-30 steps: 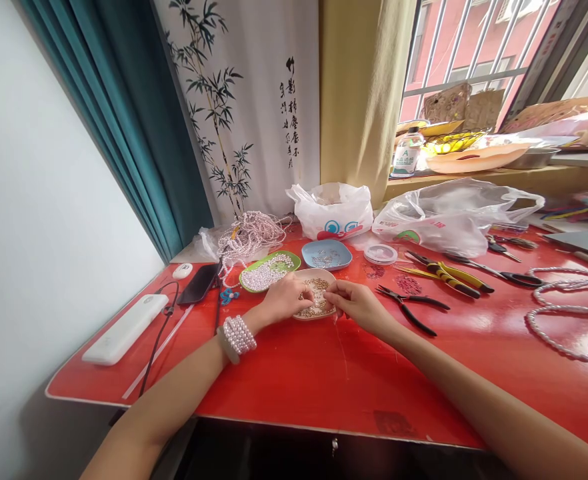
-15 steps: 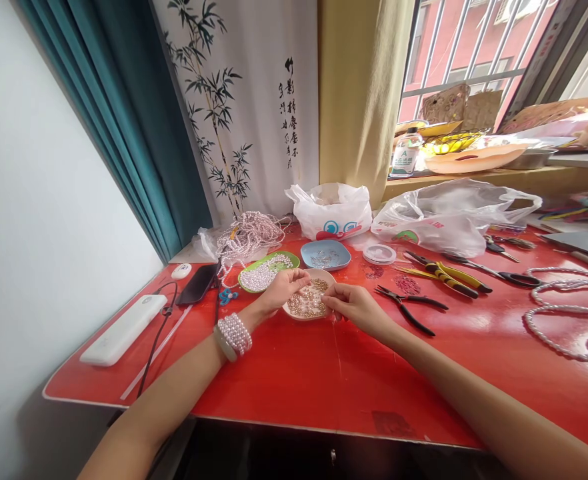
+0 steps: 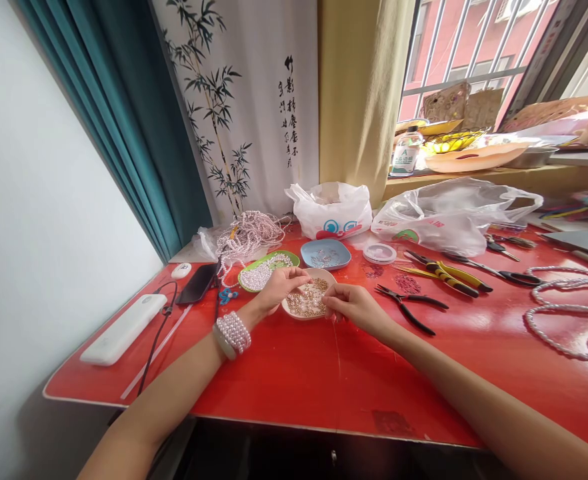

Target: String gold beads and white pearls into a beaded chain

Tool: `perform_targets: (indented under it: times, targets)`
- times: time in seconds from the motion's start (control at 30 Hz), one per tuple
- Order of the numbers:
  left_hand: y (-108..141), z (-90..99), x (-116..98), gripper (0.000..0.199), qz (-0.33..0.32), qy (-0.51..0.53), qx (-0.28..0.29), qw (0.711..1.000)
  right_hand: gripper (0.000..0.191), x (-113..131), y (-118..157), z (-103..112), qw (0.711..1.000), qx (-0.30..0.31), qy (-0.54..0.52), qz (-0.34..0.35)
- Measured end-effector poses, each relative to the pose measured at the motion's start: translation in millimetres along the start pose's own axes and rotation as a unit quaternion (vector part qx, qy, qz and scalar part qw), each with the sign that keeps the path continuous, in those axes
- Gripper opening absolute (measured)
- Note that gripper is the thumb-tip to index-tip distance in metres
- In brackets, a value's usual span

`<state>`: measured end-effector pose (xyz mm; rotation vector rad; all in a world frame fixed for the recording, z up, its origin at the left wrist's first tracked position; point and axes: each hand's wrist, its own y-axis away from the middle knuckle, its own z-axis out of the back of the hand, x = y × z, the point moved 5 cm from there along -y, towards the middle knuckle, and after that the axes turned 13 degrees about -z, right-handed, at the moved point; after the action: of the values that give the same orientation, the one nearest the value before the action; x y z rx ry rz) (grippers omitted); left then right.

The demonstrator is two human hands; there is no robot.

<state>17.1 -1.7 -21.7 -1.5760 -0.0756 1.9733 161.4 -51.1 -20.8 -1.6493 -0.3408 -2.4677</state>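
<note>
Over the near-left rim of a small pale dish (image 3: 294, 315) is my left hand (image 3: 283, 287), thumb and fingertips pressed together; what they pinch is too small to make out. The dish holds gold beads (image 3: 301, 305) and some paler ones. My right hand (image 3: 349, 303) is closed in a pinch at the dish's right rim. A fine, clear thread (image 3: 339, 353) seems to trail below it towards the table edge. Strands of pearly beads (image 3: 234, 332) and a pale bangle circle my left wrist. Just behind my left hand, a green dish (image 3: 248, 288) holds pinkish-white beads.
Behind is a blue dish (image 3: 341, 263) with small metal bits. Black-handled pliers (image 3: 409, 310), yellow-black pliers (image 3: 447, 277) and scissors (image 3: 499, 272) lie right. Bead strands (image 3: 251, 233), a phone (image 3: 197, 285) and a white power bank (image 3: 124, 330) lie left. Plastic bags (image 3: 331, 210) stand behind.
Both hands stay at the pale dish in nearly the same pose. Only a very slight shift of the fingers shows.
</note>
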Motion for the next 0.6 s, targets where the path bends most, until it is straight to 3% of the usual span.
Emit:
perform_targets:
  times: [0.2,0.37,0.6]
  targets:
    - [0,5.4,-4,0.008,-0.021,-0.162,0.04,0.986,0.016,1,2,4,1.0,-0.016,0.001,-0.006]
    - [2,8.6,-14,0.013,-0.04,-0.288,0.103,0.951,0.016,2,2,4,1.0,-0.017,0.002,-0.007]
    - [8,1.5,-17,0.013,-0.056,-0.387,0.16,0.907,0.016,1,1,3,1.0,-0.01,0.005,-0.002]
